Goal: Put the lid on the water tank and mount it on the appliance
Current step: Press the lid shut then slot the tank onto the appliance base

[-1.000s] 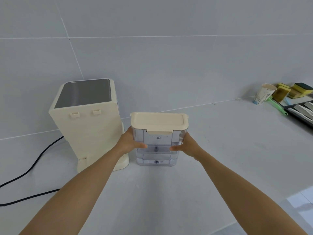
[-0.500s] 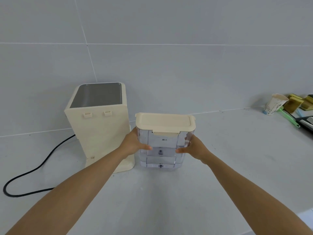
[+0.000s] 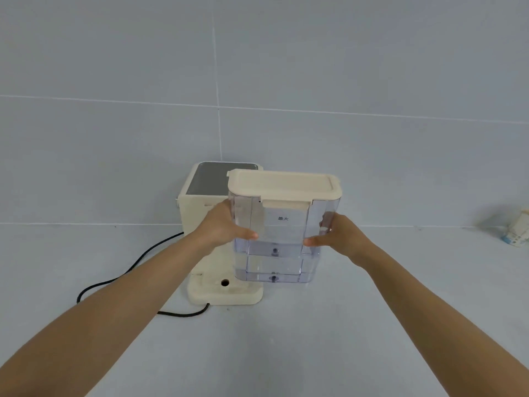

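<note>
A clear plastic water tank (image 3: 276, 239) with a cream lid (image 3: 283, 184) seated on top is held up off the counter. My left hand (image 3: 223, 229) grips its left side and my right hand (image 3: 337, 239) grips its right side. Behind and to the left stands the cream appliance (image 3: 200, 202) with a grey top panel. Its low base plate (image 3: 226, 293) with a round hole shows under the tank's left part. The tank hides much of the appliance's back face.
A black power cord (image 3: 120, 277) loops across the white counter left of the appliance and curls in front of its base. A blurred paper cup (image 3: 516, 234) stands at the far right by the grey tiled wall.
Both hands lifted the lidded tank off the counter and carried it left, over the appliance's base. The view has swung left, so the sponges at the right have left the frame.
</note>
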`<state>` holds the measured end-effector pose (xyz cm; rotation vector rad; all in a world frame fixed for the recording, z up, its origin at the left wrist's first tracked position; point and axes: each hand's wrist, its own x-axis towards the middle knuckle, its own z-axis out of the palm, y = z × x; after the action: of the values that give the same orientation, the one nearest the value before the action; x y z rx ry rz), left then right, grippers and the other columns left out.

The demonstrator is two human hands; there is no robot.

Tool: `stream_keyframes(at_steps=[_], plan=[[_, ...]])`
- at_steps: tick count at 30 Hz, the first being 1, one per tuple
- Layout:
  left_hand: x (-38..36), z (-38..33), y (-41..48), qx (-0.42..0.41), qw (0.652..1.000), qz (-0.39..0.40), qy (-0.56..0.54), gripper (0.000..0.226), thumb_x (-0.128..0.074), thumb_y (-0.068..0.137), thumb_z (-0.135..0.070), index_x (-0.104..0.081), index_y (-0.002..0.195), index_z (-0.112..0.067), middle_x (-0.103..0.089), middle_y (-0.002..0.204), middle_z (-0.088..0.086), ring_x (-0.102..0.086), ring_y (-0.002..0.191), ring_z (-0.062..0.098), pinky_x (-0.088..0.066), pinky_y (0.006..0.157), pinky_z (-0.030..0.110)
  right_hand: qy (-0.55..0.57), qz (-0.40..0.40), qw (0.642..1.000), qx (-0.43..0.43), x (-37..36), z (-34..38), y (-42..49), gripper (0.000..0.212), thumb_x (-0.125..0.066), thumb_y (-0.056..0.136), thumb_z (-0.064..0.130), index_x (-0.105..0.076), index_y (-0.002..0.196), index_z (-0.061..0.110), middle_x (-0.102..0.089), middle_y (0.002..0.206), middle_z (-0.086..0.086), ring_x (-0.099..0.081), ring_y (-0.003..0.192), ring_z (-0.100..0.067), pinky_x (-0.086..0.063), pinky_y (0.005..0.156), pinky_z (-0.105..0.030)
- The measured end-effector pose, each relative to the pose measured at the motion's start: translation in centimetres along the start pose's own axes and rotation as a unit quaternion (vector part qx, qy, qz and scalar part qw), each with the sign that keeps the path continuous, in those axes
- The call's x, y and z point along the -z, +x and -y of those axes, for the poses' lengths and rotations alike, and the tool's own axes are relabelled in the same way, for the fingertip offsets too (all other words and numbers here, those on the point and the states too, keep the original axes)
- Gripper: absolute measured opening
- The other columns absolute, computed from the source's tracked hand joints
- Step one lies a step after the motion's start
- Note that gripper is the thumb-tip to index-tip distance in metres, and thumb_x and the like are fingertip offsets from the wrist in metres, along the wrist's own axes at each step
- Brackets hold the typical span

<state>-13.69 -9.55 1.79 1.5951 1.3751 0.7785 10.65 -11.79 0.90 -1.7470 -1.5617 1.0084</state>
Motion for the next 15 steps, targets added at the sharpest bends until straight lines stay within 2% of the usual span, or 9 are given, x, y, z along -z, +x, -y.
stream_keyframes(at_steps=[3, 5, 7, 9, 11, 12, 13, 14, 15], plan=[[2.5, -0.4, -0.5, 0.021, 1.000, 0.004, 0.000, 0.050, -0.081, 0.061, -0.008, -0.054, 0.100, -0.024, -0.061, 0.085, -0.009, -0.056, 0.077, 0.006, -0.044, 0.055, 0.018, 0.018, 0.014, 1.000, 0.005, -1.4, 1.8, 0.7, 0.066, -0.082, 0.064, 0.020, -0.052, 0.116, -0.008, -0.054, 0.127, -0.028, -0.049, 0.119, -0.041, -0.040, 0.105, -0.049], [4.1, -0.5, -0.8, 0.037, 0.999, -0.006, -0.002, 0.055, -0.081, 0.062, -0.007, -0.051, 0.106, -0.021, -0.059, 0.088, -0.007, -0.055, 0.081, 0.010, -0.045, 0.057, 0.020, 0.023, 0.016, 1.000, 0.005, -2.5, 3.1, 1.2, 0.058, -0.082, 0.063, 0.019, -0.055, 0.107, -0.006, -0.057, 0.120, -0.025, -0.053, 0.114, -0.040, -0.043, 0.094, -0.039], [5.4, -0.4, -0.8, 0.045, 0.999, -0.018, 0.000, 0.061, -0.080, 0.061, -0.006, -0.050, 0.113, -0.016, -0.059, 0.089, -0.006, -0.058, 0.084, 0.012, -0.045, 0.056, 0.021, 0.030, 0.024, 0.999, 0.008, -3.5, 4.1, 1.6, 0.044, -0.082, 0.064, 0.017, -0.058, 0.098, 0.002, -0.061, 0.108, -0.015, -0.056, 0.105, -0.031, -0.043, 0.086, -0.034], [6.6, 0.0, -0.8, 0.050, 0.998, -0.031, -0.003, 0.074, -0.081, 0.060, -0.006, -0.046, 0.125, -0.010, -0.062, 0.106, 0.002, -0.059, 0.102, 0.022, -0.047, 0.061, 0.024, 0.041, 0.038, 0.998, 0.019, -4.4, 5.2, 2.2, 0.041, -0.081, 0.065, 0.013, -0.062, 0.101, 0.009, -0.067, 0.104, -0.007, -0.060, 0.101, -0.025, -0.045, 0.083, -0.028], [7.7, 0.6, -0.5, 0.064, 0.997, -0.043, -0.006, 0.086, -0.082, 0.059, -0.007, -0.038, 0.133, -0.010, -0.053, 0.127, 0.010, -0.051, 0.115, 0.025, -0.050, 0.072, 0.031, 0.050, 0.038, 0.998, 0.028, -5.3, 6.1, 2.7, 0.027, -0.081, 0.065, 0.010, -0.061, 0.081, 0.019, -0.065, 0.080, 0.007, -0.060, 0.081, -0.015, -0.044, 0.065, -0.016], [8.2, 0.8, -0.3, 0.067, 0.997, -0.049, -0.004, 0.087, -0.082, 0.059, -0.007, -0.037, 0.134, -0.011, -0.051, 0.131, 0.013, -0.049, 0.116, 0.024, -0.050, 0.079, 0.034, 0.056, 0.037, 0.997, 0.029, -5.6, 6.5, 2.9, 0.028, -0.081, 0.065, 0.010, -0.057, 0.073, 0.023, -0.059, 0.069, 0.013, -0.057, 0.071, -0.010, -0.040, 0.055, -0.011], [8.6, 1.0, -0.2, 0.068, 0.996, -0.054, -0.001, 0.088, -0.082, 0.059, -0.007, -0.037, 0.133, -0.011, -0.049, 0.132, 0.014, -0.048, 0.116, 0.025, -0.050, 0.085, 0.037, 0.060, 0.041, 0.997, 0.028, -6.0, 6.8, 3.1, 0.028, -0.081, 0.065, 0.011, -0.058, 0.074, 0.023, -0.059, 0.069, 0.014, -0.056, 0.070, -0.009, -0.039, 0.052, -0.010], [8.9, 1.2, 0.0, 0.071, 0.996, -0.057, 0.002, 0.088, -0.082, 0.059, -0.007, -0.036, 0.134, -0.010, -0.049, 0.132, 0.014, -0.048, 0.115, 0.026, -0.048, 0.089, 0.038, 0.059, 0.049, 0.997, 0.027, -6.4, 7.1, 3.3, 0.028, -0.080, 0.065, 0.011, -0.063, 0.085, 0.019, -0.066, 0.079, 0.011, -0.059, 0.079, -0.012, -0.040, 0.057, -0.010], [9.2, 1.4, 0.1, 0.071, 0.996, -0.060, 0.005, 0.087, -0.082, 0.059, -0.007, -0.036, 0.133, -0.010, -0.049, 0.131, 0.015, -0.049, 0.113, 0.026, -0.048, 0.091, 0.039, 0.055, 0.056, 0.997, 0.025, -6.7, 7.3, 3.4, 0.038, -0.080, 0.066, 0.011, -0.064, 0.100, 0.014, -0.069, 0.094, 0.004, -0.061, 0.091, -0.017, -0.042, 0.065, -0.015]])
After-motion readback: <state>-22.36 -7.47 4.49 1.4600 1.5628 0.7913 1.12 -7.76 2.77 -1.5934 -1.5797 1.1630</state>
